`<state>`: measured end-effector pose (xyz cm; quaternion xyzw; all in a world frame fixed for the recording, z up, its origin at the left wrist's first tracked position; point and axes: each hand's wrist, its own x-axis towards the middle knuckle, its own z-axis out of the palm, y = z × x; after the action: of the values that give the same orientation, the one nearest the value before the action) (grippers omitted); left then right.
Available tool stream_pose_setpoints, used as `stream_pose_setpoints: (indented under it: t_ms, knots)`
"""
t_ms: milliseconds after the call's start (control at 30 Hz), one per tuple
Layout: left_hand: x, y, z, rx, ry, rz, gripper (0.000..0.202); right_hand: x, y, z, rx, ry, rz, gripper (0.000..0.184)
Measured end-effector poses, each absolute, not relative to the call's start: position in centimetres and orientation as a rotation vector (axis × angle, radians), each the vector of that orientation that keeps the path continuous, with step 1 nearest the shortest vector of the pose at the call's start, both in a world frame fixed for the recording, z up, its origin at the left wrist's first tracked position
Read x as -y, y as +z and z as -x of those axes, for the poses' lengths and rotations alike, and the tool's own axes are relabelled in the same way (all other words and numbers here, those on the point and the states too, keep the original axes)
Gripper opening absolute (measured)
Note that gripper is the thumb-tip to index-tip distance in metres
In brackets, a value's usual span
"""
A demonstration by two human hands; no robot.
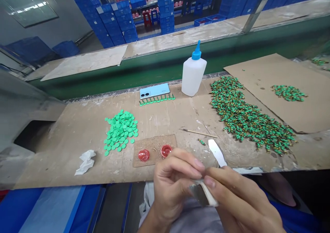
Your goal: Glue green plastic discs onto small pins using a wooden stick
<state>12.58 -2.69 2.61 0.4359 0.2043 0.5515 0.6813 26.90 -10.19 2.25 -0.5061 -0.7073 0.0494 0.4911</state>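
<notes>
Near the bench edge point(62, 176), two hands point(175, 183), one folded cloth point(209, 196)

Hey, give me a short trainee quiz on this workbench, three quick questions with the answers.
1. True or false: the left hand and the right hand both hold the folded white piece.
2. Which lies closer to the phone: the row of green pieces or the crumpled tissue?
3. How many red cups sit on the cork board?

Key: 1. True. 2. The row of green pieces. 3. Two.
</notes>
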Motion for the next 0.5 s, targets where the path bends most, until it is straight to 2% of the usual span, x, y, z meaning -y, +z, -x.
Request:
stream_pose_setpoints:
  t_ms: [67,200,333,433,500]
  knots:
    - [2.5,2.6,-12.3,-0.496,1.223,-1.04,0.007,10.5,2.3,-26.9,1.671,0.239,1.236,0.055]
    - [2.3,2.4,-12.1,-0.556,1.17,-1.132,0.035,10.4,2.0,-27.2,1.674,0.301,1.208,0.073]
    - [2.5,2.3,-12.5,-0.538,1.193,-1.083,0.028,9.7,1.5,-26.9,1.674,0.372,1.126,0.084]
    - [2.7,2.6,-13.0,-0.522,1.224,-1.006,0.019,9.6,1.3,-25.8,1.531,0.474,1.131,0.07]
    - [2.8,2.9,-13.4,-0.533,1.201,-0.94,0.017,10.0,1.5,-24.9,1.33,0.621,1.197,0.046]
